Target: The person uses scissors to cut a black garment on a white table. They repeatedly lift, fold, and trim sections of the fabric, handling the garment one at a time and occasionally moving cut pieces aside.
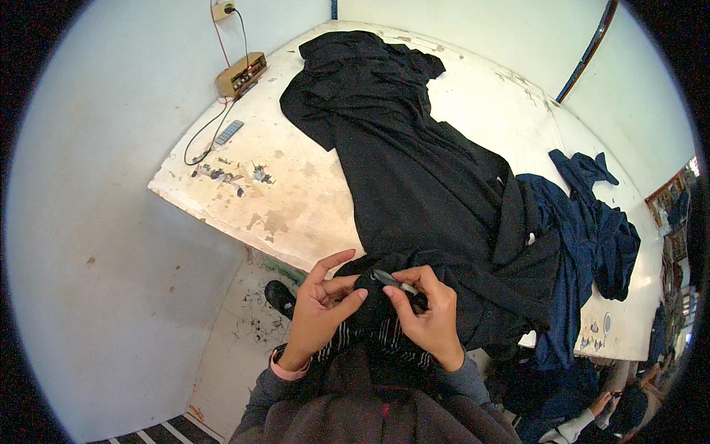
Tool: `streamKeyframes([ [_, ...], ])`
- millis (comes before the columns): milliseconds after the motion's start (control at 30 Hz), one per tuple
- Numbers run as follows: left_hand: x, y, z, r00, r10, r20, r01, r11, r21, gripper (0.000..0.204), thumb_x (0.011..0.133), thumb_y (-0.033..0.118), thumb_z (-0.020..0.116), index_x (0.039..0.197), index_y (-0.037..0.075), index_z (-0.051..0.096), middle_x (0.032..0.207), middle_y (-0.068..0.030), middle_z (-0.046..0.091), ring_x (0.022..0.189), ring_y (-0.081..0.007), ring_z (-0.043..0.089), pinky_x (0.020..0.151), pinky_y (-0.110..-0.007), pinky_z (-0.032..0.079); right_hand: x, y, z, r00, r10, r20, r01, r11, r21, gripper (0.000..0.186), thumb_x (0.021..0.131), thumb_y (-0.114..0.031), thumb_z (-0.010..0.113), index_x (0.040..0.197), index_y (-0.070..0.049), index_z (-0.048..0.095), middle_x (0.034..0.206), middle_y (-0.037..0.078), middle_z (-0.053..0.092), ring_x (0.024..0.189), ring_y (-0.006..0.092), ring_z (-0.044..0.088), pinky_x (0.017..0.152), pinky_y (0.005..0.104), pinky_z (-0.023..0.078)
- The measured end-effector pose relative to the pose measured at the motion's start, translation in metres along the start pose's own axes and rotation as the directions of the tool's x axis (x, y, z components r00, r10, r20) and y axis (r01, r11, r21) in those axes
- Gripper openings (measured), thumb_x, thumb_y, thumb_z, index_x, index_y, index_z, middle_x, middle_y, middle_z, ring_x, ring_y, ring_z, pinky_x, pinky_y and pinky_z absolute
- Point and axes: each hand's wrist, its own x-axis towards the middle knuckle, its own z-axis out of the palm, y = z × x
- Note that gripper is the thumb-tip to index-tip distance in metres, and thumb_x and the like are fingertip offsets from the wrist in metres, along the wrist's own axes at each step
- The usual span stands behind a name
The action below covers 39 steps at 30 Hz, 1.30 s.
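Black cloth [429,185] runs down the table, and its near end hangs over the edge toward me. My left hand [323,303] pinches a gathered bit of this cloth between thumb and fingers, with the index finger stretched out. In my right hand [429,314] is a small grey tool that looks like thread snips [386,278], held between thumb and fingers. Its tip touches or nearly touches the cloth by my left fingertips. The rest of the tool is partly hidden by my fingers.
A dark blue garment [566,244] lies right of the black cloth on the white, worn table [296,214]. At the far left are a wired box [242,75] and a remote control [230,132]. Another person's hand [603,403] shows at lower right.
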Motion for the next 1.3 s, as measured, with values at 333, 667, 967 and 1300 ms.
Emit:
streamKeyframes([
  [333, 0.019, -0.017, -0.009, 0.999, -0.024, -0.037, 0.018, 0.985, -0.171, 0.054, 0.096, -0.006, 0.057, 0.147, 0.0, 0.041, 0.125, -0.0192, 0.068, 0.109, -0.0171, 0.066, 0.096, -0.028, 0.052, 0.008, 0.034, 0.005, 0.932, 0.362, -0.015, -0.256, 0.689, 0.678, 0.021, 0.097, -0.012, 0.069, 0.112, -0.005, 0.057, 0.086, -0.002, 0.061, 0.077, 0.0031, 0.052, 0.067, 0.0199, 0.04],
  [667, 0.034, -0.045, -0.02, 0.996, -0.015, -0.089, 0.002, 0.99, -0.141, 0.043, 0.096, 0.006, 0.065, 0.137, 0.001, 0.054, 0.122, -0.0077, 0.067, 0.11, -0.013, 0.062, 0.095, -0.025, 0.05, 0.006, 0.058, 0.015, 0.895, 0.438, 0.084, -0.355, 0.585, 0.729, 0.021, 0.097, -0.012, 0.069, 0.113, -0.007, 0.056, 0.086, -0.004, 0.059, 0.077, 0.0027, 0.052, 0.067, 0.0197, 0.041],
  [967, 0.029, -0.033, 0.001, 0.969, 0.058, -0.239, -0.083, 0.992, -0.092, 0.04, 0.092, -0.001, 0.07, 0.127, -0.002, 0.051, 0.117, -0.0148, 0.069, 0.104, -0.0151, 0.066, 0.091, -0.026, 0.052, -0.006, 0.048, 0.025, 0.965, 0.262, -0.001, -0.228, 0.844, 0.485, 0.025, 0.091, -0.008, 0.075, 0.108, -0.002, 0.059, 0.093, 0.002, 0.067, 0.084, 0.0069, 0.06, 0.075, 0.0231, 0.048],
  [1300, 0.016, -0.036, 0.017, 0.935, 0.27, -0.23, -0.233, 0.956, 0.176, 0.039, 0.09, -0.001, 0.072, 0.123, -0.001, 0.053, 0.111, -0.0136, 0.073, 0.1, -0.0129, 0.067, 0.081, -0.022, 0.053, -0.005, 0.028, 0.025, 0.987, 0.142, -0.076, -0.109, 0.935, 0.338, 0.021, 0.088, -0.008, 0.077, 0.102, 0.002, 0.065, 0.084, 0.008, 0.072, 0.073, 0.0084, 0.064, 0.066, 0.0251, 0.051],
])
